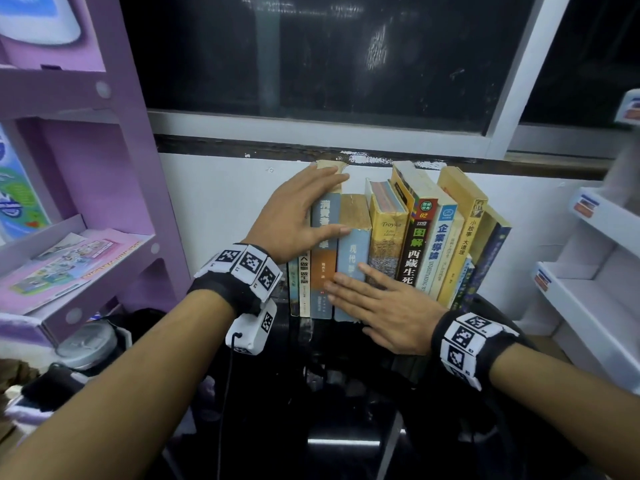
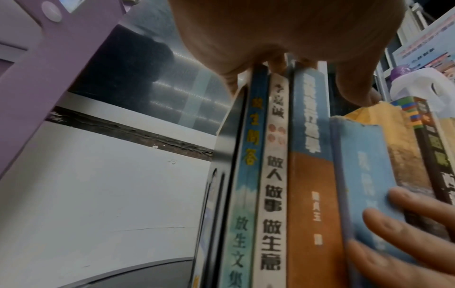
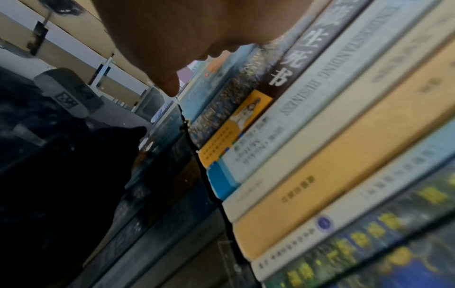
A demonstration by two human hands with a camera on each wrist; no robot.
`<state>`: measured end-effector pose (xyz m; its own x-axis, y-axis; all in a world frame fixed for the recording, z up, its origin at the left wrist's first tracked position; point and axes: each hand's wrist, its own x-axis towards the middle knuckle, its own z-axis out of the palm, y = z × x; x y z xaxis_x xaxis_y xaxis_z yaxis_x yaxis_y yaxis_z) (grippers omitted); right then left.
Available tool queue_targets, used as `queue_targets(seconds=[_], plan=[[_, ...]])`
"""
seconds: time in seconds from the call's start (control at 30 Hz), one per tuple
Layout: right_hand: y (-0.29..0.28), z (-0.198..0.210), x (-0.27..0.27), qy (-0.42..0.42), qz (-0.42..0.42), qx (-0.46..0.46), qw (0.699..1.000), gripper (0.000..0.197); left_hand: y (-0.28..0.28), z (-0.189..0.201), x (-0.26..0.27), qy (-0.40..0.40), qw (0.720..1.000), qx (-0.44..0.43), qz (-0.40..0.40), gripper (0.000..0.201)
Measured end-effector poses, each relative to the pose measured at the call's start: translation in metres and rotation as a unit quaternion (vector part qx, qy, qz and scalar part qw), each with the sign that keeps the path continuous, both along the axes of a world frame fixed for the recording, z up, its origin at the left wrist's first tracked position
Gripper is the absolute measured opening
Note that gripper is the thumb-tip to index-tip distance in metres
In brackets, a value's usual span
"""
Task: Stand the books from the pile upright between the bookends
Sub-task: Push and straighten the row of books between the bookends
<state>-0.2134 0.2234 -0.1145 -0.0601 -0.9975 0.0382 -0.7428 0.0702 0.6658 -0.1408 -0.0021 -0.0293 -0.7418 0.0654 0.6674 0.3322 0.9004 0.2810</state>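
Observation:
A row of books stands upright against the white wall on a glossy black table (image 1: 341, 407). My left hand (image 1: 311, 209) lies over the row's left end, fingers stretched across the tops and thumb across the blue-and-orange book (image 1: 323, 271). My right hand (image 1: 377, 303) presses flat, fingers straight, on the lower spines of the pale blue book (image 1: 353, 251) and the yellow Troyka book (image 1: 384, 237). The left wrist view shows a black metal bookend (image 2: 222, 155) tight against the leftmost book, the pale blue book (image 2: 364, 175) and my right hand's fingers (image 2: 406, 224). No right-hand bookend shows.
A purple shelf unit (image 1: 104, 168) with leaflets stands close on the left. A white shelf unit (image 1: 588, 271) stands on the right. The dark window (image 1: 346, 64) is above the books. A silver-lidded jar (image 1: 86, 344) sits low left. The rightmost dark blue book (image 1: 491, 258) leans left.

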Motion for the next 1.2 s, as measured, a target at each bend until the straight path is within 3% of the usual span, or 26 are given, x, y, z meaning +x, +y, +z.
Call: queue_targets(seconds=[0.13, 0.53, 0.77, 1.0, 1.2], plan=[[0.003, -0.001, -0.006, -0.002, -0.007, -0.012, 1.0, 0.075, 0.009, -0.003, -0.004, 0.02, 0.999, -0.017, 0.032, 0.075], [-0.002, -0.01, -0.02, 0.003, 0.011, -0.029, 1.0, 0.076, 0.005, -0.009, -0.011, 0.06, 0.998, -0.007, 0.022, 0.069], [-0.001, -0.009, -0.016, 0.0, 0.012, -0.024, 1.0, 0.078, 0.007, -0.005, -0.007, 0.039, 0.998, -0.018, 0.037, 0.07], [0.026, -0.004, -0.007, -0.015, 0.001, -0.029, 0.999, 0.077, 0.017, 0.012, -0.001, 0.014, 0.992, -0.11, 0.06, 0.073], [0.044, 0.003, -0.01, -0.003, -0.026, -0.033, 0.999, 0.077, 0.053, 0.029, -0.007, -0.016, 0.985, -0.168, 0.032, 0.077]])
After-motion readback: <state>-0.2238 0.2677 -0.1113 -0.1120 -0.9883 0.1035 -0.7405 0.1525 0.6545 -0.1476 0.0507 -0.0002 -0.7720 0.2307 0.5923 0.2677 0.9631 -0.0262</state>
